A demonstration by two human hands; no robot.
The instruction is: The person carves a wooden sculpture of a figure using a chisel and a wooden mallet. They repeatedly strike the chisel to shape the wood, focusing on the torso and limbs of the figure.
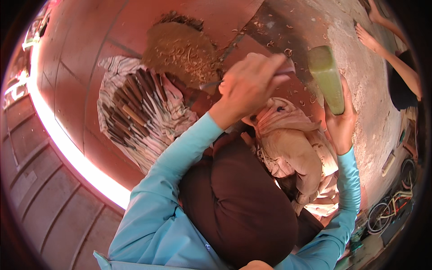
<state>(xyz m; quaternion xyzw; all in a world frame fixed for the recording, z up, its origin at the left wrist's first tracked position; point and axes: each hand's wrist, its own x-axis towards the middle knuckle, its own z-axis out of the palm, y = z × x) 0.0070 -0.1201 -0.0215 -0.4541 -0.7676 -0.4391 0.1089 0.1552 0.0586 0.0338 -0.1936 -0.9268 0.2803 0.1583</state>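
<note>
My left hand [252, 83] is raised over the red floor, somewhat smeared by motion. Its fingers are closed around a chisel [210, 84], whose thin metal end sticks out beside the wrist. My right hand [341, 121] grips the narrow lower end of a green tapering block [327, 81], shaped like a mallet, held upright with its thick end up. Between and below the hands, by my bent leg, rests a pale brown piece with rounded folds [292, 150]; it looks like a wood carving. Left of it, several chisels [135, 101] lie side by side on a striped cloth [108, 69].
A round brown slab [173, 40] covered with shavings lies beyond the chisels. Curled shavings are scattered over the red tiles [85, 45] and the concrete. Another person's arm [400, 74] and bare limbs show at the far right. A bicycle [382, 216] is at the lower right.
</note>
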